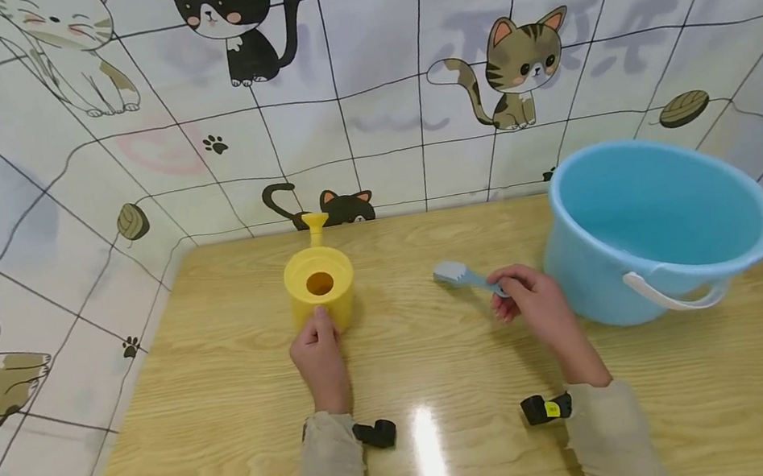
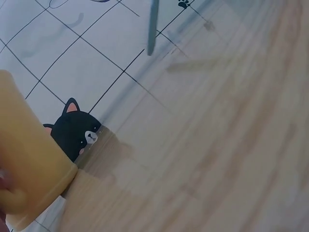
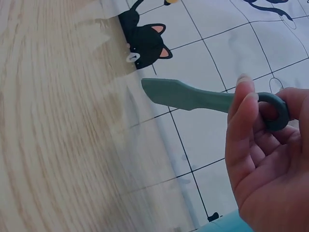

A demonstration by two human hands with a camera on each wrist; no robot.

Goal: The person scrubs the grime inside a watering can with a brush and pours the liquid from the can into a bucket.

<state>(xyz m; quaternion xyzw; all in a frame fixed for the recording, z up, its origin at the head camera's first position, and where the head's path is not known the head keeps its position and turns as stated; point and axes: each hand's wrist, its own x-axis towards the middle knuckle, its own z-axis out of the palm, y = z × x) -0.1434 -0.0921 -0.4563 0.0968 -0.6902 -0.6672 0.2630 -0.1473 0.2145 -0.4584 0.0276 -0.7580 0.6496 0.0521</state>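
Observation:
On the left, my left hand (image 1: 322,364) grips the near side of a yellow toy watering can (image 1: 339,301), thumb on top near its round opening. The can's spout (image 1: 315,231) points away toward the wall. In the left wrist view, the can's yellow body (image 2: 29,154) fills the left edge, and most of that hand is out of frame. My right hand (image 1: 532,298) pinches a small blue toy shovel (image 3: 193,96) by its ring-ended handle. The shovel's head points left, held above the table, between the can and the bucket.
A large light-blue bucket (image 1: 599,272) with a white handle (image 1: 676,301) stands at the right, close beside my right hand. The wooden table (image 1: 236,453) ends at the back against a wall covering (image 1: 380,124) printed with cats.

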